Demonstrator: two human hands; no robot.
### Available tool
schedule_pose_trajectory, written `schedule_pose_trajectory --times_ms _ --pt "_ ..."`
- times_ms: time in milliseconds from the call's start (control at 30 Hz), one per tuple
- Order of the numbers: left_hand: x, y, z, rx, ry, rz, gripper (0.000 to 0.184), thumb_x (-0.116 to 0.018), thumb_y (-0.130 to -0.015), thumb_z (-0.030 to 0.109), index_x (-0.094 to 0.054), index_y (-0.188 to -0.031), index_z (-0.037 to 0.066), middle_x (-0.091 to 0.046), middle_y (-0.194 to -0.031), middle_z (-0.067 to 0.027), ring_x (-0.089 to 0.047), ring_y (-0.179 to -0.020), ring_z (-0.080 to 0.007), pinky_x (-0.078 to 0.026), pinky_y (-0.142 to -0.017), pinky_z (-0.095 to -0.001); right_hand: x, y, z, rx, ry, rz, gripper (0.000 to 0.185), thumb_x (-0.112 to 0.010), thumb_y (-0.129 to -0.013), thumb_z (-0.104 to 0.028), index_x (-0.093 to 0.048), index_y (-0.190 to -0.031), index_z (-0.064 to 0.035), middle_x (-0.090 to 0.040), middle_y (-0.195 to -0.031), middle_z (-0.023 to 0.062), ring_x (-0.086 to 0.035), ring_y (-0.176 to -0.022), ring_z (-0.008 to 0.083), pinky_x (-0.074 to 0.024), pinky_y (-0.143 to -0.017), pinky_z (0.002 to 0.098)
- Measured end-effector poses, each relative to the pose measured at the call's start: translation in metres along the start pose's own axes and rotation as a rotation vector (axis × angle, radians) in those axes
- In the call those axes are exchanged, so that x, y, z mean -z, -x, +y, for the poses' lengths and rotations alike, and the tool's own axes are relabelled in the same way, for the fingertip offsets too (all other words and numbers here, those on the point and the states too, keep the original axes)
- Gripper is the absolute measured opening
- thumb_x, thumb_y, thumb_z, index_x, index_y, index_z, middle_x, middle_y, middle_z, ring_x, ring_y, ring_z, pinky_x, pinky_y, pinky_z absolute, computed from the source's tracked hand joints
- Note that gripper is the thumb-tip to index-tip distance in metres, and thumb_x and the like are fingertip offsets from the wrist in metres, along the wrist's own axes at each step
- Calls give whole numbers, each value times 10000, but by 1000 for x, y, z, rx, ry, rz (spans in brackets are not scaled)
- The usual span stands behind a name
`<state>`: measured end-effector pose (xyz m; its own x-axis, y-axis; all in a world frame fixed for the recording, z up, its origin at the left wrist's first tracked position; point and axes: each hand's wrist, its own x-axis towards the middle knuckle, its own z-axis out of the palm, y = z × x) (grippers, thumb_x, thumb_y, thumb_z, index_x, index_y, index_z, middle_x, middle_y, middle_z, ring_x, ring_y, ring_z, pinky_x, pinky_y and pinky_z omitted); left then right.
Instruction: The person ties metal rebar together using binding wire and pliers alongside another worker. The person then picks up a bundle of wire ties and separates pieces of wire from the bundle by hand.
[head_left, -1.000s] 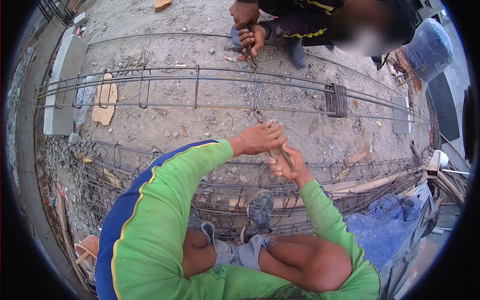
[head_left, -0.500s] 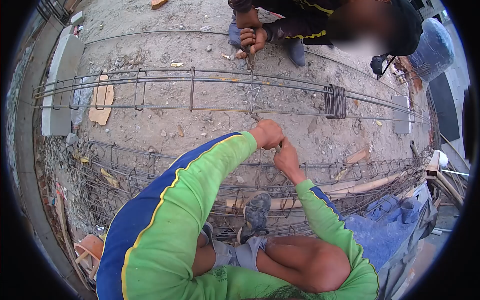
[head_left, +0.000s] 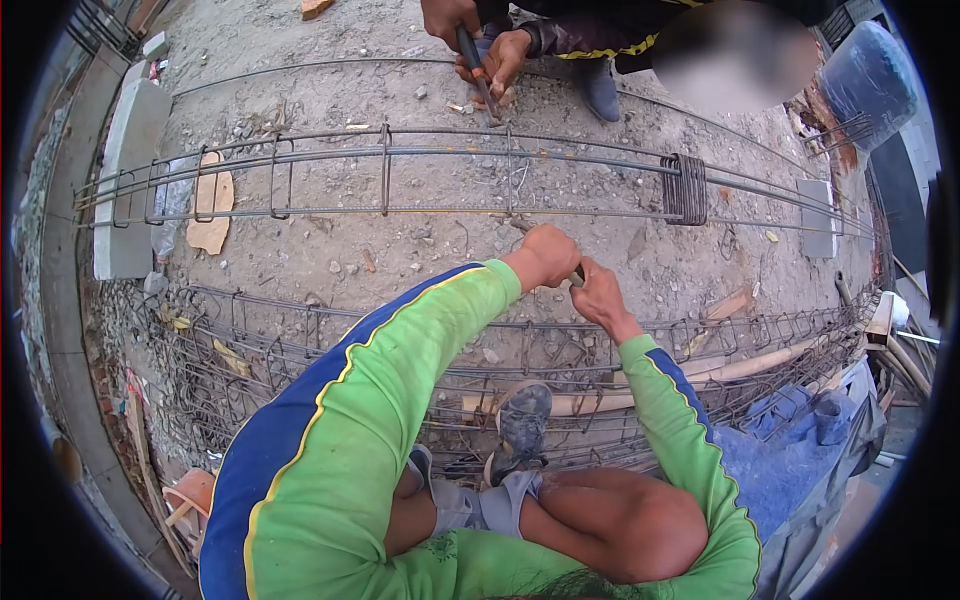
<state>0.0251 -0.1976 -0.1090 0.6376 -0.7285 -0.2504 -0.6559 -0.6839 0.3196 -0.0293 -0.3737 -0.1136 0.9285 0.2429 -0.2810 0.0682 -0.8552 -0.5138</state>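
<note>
My left hand (head_left: 545, 254) is closed round a pair of pincers, whose tip (head_left: 520, 224) points at the lower bar of a long rebar cage (head_left: 440, 211), beside a stirrup. Just right of it, my right hand (head_left: 600, 294) is closed on the pincers' handle end (head_left: 577, 277). Most of the tool is hidden by my fingers. A bundle of stirrups (head_left: 685, 189) hangs together on the cage to the right. Opposite me, a co-worker's hands (head_left: 505, 60) hold a tool with a dark and orange handle (head_left: 470, 52) over the cage's far bar.
Concrete blocks (head_left: 130, 185) (head_left: 817, 218) stand under the cage ends. More rebar cages (head_left: 470, 325) lie between me and the raised one. A wooden pole (head_left: 590, 403) crosses near my shoe (head_left: 521, 425). Blue cloth (head_left: 770, 450) is at the right, an orange container (head_left: 190, 492) at the lower left.
My left hand has gone from spread fingers to a closed grip, and my right hand has moved slightly up and right. The co-worker's hands have drawn apart, showing their tool.
</note>
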Motion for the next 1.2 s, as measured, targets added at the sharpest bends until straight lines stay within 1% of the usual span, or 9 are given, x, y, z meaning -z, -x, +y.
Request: schedule_pose_trajectory --times_ms 100,200,400,567,767,900,1000,1067,1200 --pt "0 9 -2 25 44 18 238 -730 -797 210 -732 -1011 105 -752 -972 -95 -727 -967 -278 -544 -841 -424 2 1 0 19 31 5 290 -626 -805 -109 -619 -1073 0 -686 -1034 305 -639 -984 517 -506 -846 563" --pt "-1 42 -19 -249 111 411 385 -735 -771 195 -640 -1127 83 -691 -1100 -101 -650 -1129 -273 -482 -950 -420 -2 8 -4 46 35 88 274 -657 -836 -126 -634 -1086 -14 -692 -987 271 -656 -956 483 -523 -810 516" --pt "3 106 -45 -511 -107 504 543 -723 -795 195 -547 -1296 81 -584 -1277 -116 -532 -1272 -293 -422 -1073 -442 -16 24 -14 -39 -160 -35 276 -704 -859 -153 -638 -1090 -17 -682 -855 151 -663 -733 276 -518 -677 410" --pt "-12 101 -29 -481 -330 749 446 -617 -895 213 -540 -1324 120 -598 -1256 -99 -568 -1221 -259 -409 -1131 -443 -18 32 -18 -454 -1075 -582 218 -709 -889 -183 -643 -1060 -66 -605 -778 29 -567 -640 164 -442 -577 361" --pt "-22 64 -28 -494 -182 528 272 -631 -861 232 -629 -1113 130 -650 -891 -6 -651 -878 -197 -501 -813 -391 -14 43 -37 -524 -1745 -984 313 -730 -919 -165 -596 -1187 -73 -634 -816 44 -576 -604 162 -477 -576 381" --pt "-24 53 -39 -588 -199 542 132 -602 -896 267 -631 -915 139 -692 -829 -37 -712 -869 -225 -500 -739 -385 -12 46 -53 -489 -1261 -621 483 -755 -927 -314 -588 -1278 -27 -634 -817 48 -619 -654 209 -526 -640 385" --pt "-26 45 -32 -538 -195 362 139 -635 -875 261 -683 -920 139 -726 -835 -52 -722 -824 -234 -511 -751 -373 -29 61 -42 -70 -690 -258 568 -759 -928 -385 -575 -1305 -2 -662 -844 69 -645 -778 238 -530 -761 365" --pt "-12 38 -18 -309 -225 -34 148 -678 -855 244 -715 -966 153 -755 -858 -58 -724 -774 -248 -521 -770 -375 -41 71 -39 58 -326 -81 570 -738 -945 -397 -571 -1301 15 -663 -872 74 -631 -834 250 -513 -803 342" --pt "1 39 -7 -227 -181 -112 136 -721 -774 198 -718 -899 146 -690 -743 -45 -704 -765 -264 -548 -794 -416 -66 77 -22 -60 -201 80 535 -683 -989 -399 -563 -1320 5 -644 -856 66 -627 -751 228 -516 -692 350"
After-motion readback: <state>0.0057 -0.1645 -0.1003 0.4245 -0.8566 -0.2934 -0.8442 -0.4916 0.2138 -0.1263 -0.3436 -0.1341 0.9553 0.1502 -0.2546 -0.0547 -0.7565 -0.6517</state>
